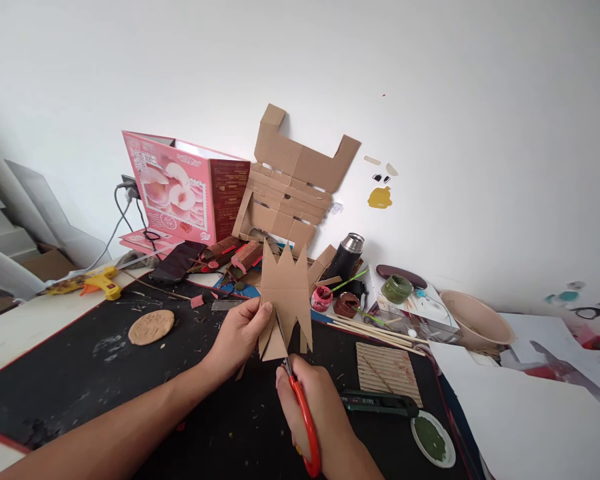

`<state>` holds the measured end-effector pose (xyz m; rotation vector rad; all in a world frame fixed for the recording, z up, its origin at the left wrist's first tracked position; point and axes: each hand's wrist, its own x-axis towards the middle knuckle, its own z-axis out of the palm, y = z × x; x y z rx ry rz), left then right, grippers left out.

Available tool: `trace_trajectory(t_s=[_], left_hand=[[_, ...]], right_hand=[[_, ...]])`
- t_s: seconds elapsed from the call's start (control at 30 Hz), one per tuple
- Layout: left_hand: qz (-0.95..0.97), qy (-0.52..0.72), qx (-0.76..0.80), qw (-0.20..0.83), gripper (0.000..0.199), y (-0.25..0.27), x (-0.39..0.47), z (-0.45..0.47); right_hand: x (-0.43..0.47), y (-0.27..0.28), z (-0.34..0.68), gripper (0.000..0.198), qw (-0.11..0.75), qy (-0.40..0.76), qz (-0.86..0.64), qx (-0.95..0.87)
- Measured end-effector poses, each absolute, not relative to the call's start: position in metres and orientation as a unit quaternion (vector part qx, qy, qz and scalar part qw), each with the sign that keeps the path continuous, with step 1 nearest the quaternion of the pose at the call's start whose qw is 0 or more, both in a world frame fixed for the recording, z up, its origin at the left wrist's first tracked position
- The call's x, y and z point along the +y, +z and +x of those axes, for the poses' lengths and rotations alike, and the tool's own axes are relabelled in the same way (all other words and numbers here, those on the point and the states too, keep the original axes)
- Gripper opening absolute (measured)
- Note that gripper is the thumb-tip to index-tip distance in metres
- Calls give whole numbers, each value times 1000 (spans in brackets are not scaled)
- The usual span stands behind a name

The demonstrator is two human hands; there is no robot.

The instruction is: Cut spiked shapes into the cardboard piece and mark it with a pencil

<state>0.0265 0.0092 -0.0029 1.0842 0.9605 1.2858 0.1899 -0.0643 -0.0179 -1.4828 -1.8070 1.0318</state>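
Note:
A piece of brown cardboard point(287, 287) with zigzag points along its top and bottom edges is held up above the black mat. My left hand point(240, 330) pinches its left side, thumb in front. In my right hand point(320, 407) is a pair of scissors point(305, 417) with red-orange handles, its fingers wrapped round them. The blades reach up into the lower left part of the cardboard, between two pointed strips. Part of the blades is hidden by the cardboard.
A round tan clay disc point(151, 327) lies on the mat to the left, near a yellow glue gun point(97, 283). Paint jars point(323, 299), a black thermos point(347, 257) and a pink box point(175, 193) stand behind. On the right are a dark utility knife point(380, 403) and corrugated cardboard point(387, 370).

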Motion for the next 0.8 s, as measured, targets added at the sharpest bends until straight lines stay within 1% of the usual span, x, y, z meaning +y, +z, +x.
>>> trace_trajectory(t_s=[0.2, 0.47, 0.53, 0.67, 0.8], left_hand=[[459, 552, 401, 570, 57, -4, 9, 26], [465, 552, 406, 560, 55, -4, 9, 26], [466, 552, 409, 557, 55, -4, 9, 26], [473, 549, 419, 548, 55, -4, 10, 26], [470, 553, 408, 554, 54, -6, 11, 26]], right_hand=[[-65, -18, 188, 33, 289, 359, -557, -691], [-68, 1, 185, 32, 268, 337, -563, -705], [-68, 2, 185, 33, 268, 344, -566, -700], [-70, -1, 185, 35, 276, 391, -569, -669], [-70, 0, 186, 36, 292, 400, -568, -658]])
